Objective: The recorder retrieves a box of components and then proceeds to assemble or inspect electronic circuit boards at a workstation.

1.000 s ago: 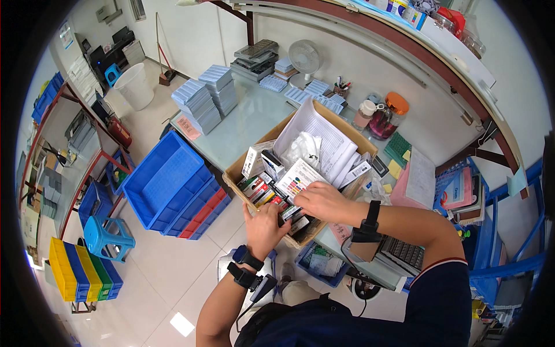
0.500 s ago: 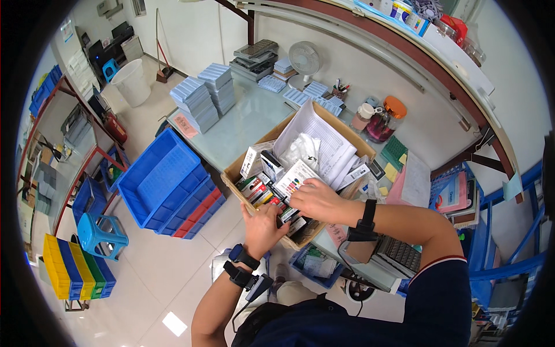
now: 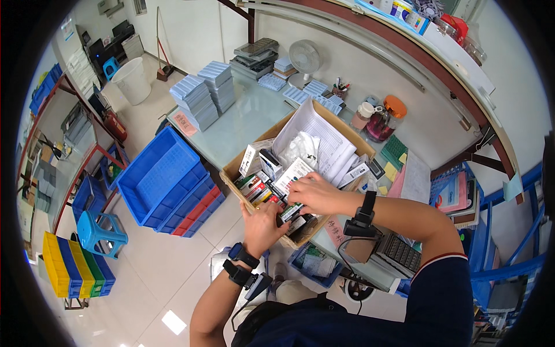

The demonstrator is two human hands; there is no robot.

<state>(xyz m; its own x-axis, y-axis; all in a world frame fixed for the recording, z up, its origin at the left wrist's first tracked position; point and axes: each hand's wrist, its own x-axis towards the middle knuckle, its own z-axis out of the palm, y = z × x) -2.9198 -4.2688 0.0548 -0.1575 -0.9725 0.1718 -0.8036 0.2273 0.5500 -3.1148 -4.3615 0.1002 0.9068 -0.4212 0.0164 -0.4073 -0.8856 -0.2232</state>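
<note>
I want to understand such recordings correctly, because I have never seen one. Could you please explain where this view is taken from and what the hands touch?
There is no robot here: these are a person's own bare hands, with black bands strapped around both wrists. A camera on the head looks down; its wide lens bends straight edges. At the edge of the table is an open cardboard box with small packages, paper sheets and white plastic. Farther along the table stand stacked light-blue trays and a fan. The left hand is at the box's near side; the right hand is at a white carton. Whether either grips something is hidden.
</note>
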